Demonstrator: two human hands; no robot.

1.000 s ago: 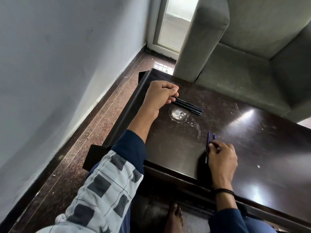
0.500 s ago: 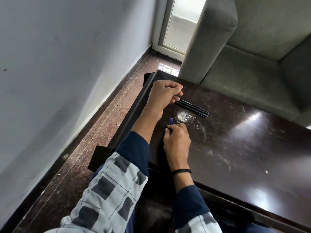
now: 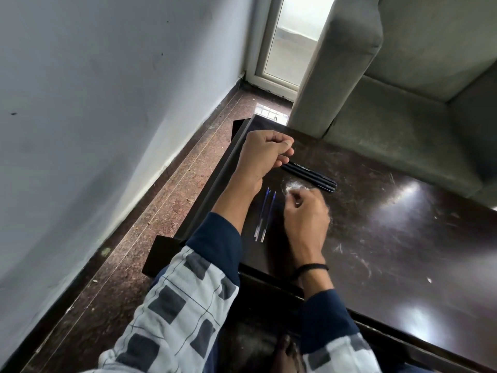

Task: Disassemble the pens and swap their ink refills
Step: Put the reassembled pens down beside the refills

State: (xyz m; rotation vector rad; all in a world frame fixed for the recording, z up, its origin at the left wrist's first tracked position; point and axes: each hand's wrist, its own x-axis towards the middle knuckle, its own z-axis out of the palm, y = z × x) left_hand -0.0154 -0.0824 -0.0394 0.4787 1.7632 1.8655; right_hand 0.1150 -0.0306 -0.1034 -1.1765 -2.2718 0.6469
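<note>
Two black pen barrels (image 3: 309, 175) lie side by side on the dark glossy table (image 3: 403, 238). My left hand (image 3: 262, 157) is a fist at their left end, its fingertips closed on them. Two thin blue ink refills (image 3: 265, 215) rest parallel on the table just right of my left forearm, with nothing touching them. My right hand (image 3: 306, 211) hovers just right of the refills. It is motion-blurred, its fingers are loosely curled, and nothing shows in it.
A grey sofa (image 3: 403, 109) stands behind the table, its armrest (image 3: 341, 63) close to the far corner. A grey wall (image 3: 107, 117) and a strip of speckled floor (image 3: 161, 211) run along the left. The table's left edge is just left of my left wrist.
My right hand carried the two blue refills from the table's middle to beside my left forearm, laid them down and let go. My left hand stayed on the black barrels.
</note>
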